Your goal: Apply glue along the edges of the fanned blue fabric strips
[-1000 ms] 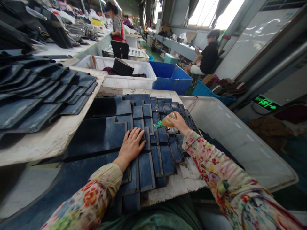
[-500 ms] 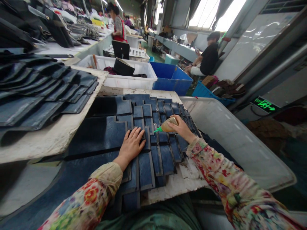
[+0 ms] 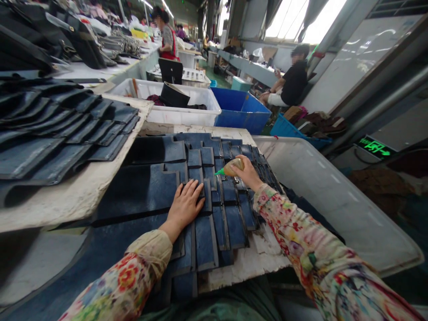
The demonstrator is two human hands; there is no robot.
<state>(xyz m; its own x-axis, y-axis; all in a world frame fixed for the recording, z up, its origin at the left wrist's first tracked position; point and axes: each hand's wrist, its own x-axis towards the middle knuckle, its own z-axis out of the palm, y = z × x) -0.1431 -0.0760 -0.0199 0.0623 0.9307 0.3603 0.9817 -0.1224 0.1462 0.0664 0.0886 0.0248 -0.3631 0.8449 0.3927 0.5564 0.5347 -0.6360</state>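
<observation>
Overlapping dark blue leather-like pieces (image 3: 147, 187) with grey edges are spread in rows on a worn white board (image 3: 267, 249). My left hand (image 3: 185, 203) lies flat on them, fingers stretched out. In my right hand (image 3: 246, 171) is a squeeze bottle (image 3: 233, 167) of amber liquid, probably glue, with a green nozzle. The nozzle tip points left, at or just above the edge of one piece; whether it touches I cannot tell. Shiny wet-looking lines run along several edges to the right. My right palm hides the bottle's base.
More blue pieces (image 3: 67, 129) are stacked on another board at left. Behind stand a white bin (image 3: 187, 117) and a blue bin (image 3: 242, 118); a large whitish tub (image 3: 334, 191) is at right. Two people (image 3: 169, 40) sit or stand farther back.
My right hand has moved the bottle slightly up, away from me, along the piece's edge. My left hand stays flat in place. The whole view has shifted a little.
</observation>
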